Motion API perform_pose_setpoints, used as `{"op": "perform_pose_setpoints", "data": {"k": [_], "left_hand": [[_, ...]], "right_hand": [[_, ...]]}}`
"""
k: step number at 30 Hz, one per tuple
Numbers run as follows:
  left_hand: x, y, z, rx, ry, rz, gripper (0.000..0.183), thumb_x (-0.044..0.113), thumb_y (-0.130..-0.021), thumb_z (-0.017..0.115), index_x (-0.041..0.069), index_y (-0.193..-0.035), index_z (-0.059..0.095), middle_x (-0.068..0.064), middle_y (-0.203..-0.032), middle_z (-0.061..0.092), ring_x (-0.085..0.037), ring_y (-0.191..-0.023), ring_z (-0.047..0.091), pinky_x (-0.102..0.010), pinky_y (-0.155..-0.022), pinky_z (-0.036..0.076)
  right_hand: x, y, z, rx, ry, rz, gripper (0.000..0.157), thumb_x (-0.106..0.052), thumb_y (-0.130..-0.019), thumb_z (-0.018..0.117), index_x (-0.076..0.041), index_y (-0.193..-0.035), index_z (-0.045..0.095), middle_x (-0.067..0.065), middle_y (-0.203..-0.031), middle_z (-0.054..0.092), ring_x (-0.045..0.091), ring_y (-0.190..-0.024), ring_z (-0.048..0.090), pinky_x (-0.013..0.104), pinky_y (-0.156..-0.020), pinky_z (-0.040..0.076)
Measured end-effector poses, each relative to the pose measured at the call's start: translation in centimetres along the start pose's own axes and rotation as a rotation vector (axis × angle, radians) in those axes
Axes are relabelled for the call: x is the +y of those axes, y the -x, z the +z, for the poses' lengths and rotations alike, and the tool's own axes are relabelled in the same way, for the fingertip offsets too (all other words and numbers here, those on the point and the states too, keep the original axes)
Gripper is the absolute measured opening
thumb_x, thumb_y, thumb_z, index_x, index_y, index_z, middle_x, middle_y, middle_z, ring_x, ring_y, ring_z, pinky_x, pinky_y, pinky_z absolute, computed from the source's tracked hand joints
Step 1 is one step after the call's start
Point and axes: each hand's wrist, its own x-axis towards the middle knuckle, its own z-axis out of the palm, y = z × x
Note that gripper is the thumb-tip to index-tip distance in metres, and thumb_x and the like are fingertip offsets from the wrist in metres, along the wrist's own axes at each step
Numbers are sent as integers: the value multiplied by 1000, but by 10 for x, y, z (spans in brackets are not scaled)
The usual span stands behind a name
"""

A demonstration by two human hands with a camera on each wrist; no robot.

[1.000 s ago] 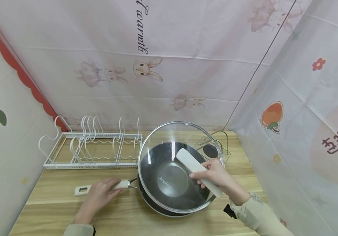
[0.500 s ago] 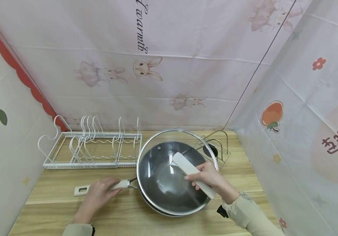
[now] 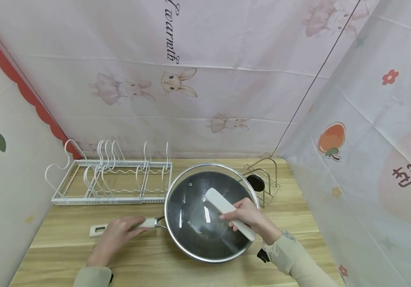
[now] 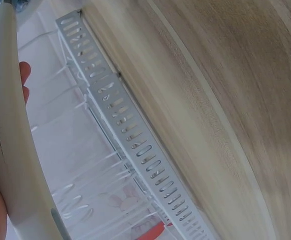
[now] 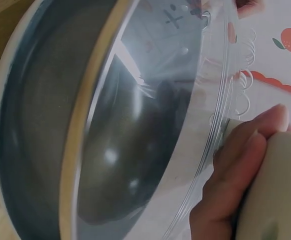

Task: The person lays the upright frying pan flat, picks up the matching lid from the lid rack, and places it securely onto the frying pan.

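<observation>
A dark wok with a cream handle stands on the wooden table. My left hand grips that handle. In the left wrist view the pale handle runs along the left edge with fingertips behind it. A glass lid with a metal rim covers the wok in the head view. My right hand holds the lid's long white handle. The right wrist view shows the lid's rim raised over the wok's near side, with part of the wok's inside uncovered.
A white wire dish rack stands at the back left, left of the wok. Behind the lid's right side is a metal wire stand with a dark round piece. Printed cloth walls enclose the table's back and sides.
The right hand has brought the lid down and a little left, so it overlaps the wok more squarely. The left hand stays on the wok's handle.
</observation>
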Motion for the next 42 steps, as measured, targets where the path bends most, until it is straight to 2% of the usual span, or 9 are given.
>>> {"op": "perform_pose_setpoints", "data": {"k": [2, 4, 7, 9, 11, 21, 30, 37, 42], "left_hand": [[0, 0, 0, 10, 4, 17, 50, 52, -91, 54, 7, -90, 76, -7, -88, 75, -22, -73, 73, -30, -64, 62], [0, 0, 0, 16, 10, 27, 43, 48, -89, 63, 7, -90, 76, -8, -88, 75, -22, -73, 73, -30, -64, 62], [-1, 0, 0, 14, 17, 30, 28, 28, -73, 83, 6, -90, 76, -8, -88, 75, -23, -74, 73, -30, -65, 62], [-1, 0, 0, 12, 18, 27, 33, 14, -60, 88, 6, -90, 76, -8, -88, 75, -23, -74, 73, -30, -65, 62], [-1, 0, 0, 11, 18, 24, 35, 10, -56, 89, 6, -89, 76, -8, -88, 75, -22, -74, 73, -31, -65, 62], [-1, 0, 0, 29, 13, 34, 36, 11, -55, 89, 7, -88, 76, -7, -87, 75, -22, -73, 73, -30, -64, 62], [-4, 1, 2, 32, 18, 31, 36, 11, -55, 90, 7, -88, 76, -8, -87, 75, -22, -73, 73, -29, -64, 62], [-4, 2, 3, 31, 10, 22, 35, 14, -56, 90, 8, -88, 77, -7, -86, 75, -20, -72, 72, -28, -64, 61], [-5, 2, 4, 35, 18, 21, 34, 15, -58, 89, 8, -88, 77, -7, -87, 75, -21, -72, 72, -28, -64, 61]], "right_hand": [[2, -2, 0, -8, -10, 5, 24, -10, -77, 82, 10, -82, 70, 7, -55, 63, 10, -40, 56, 22, -39, 50], [4, -4, 1, -10, -22, 13, 23, -9, -77, 82, 10, -81, 69, 7, -55, 63, 10, -40, 56, 21, -38, 50], [7, -6, 2, -6, -29, 22, 23, -9, -76, 82, 9, -79, 68, 7, -54, 62, 10, -39, 55, 21, -38, 49], [9, -7, 2, -1, -35, 31, 23, -9, -76, 82, 9, -79, 68, 6, -54, 62, 9, -39, 55, 21, -38, 49], [12, -7, 3, 2, -38, 34, 23, -9, -76, 82, 9, -79, 68, 6, -54, 62, 9, -39, 55, 21, -38, 48], [18, -10, 4, -9, -74, 46, 21, -6, -78, 80, 11, -85, 69, 17, -71, 71, 9, -41, 56, 21, -39, 49], [22, -15, 5, -6, -59, 57, 23, -8, -78, 81, 10, -86, 69, 16, -72, 72, 9, -41, 56, 21, -38, 49], [26, -16, 7, 1, -47, 58, 24, -9, -77, 82, 9, -83, 68, 10, -61, 67, 9, -40, 55, 21, -38, 49], [25, -16, 7, -17, -21, 64, 25, -12, -79, 81, 7, -83, 67, 7, -59, 64, 9, -41, 55, 20, -38, 48]]}}
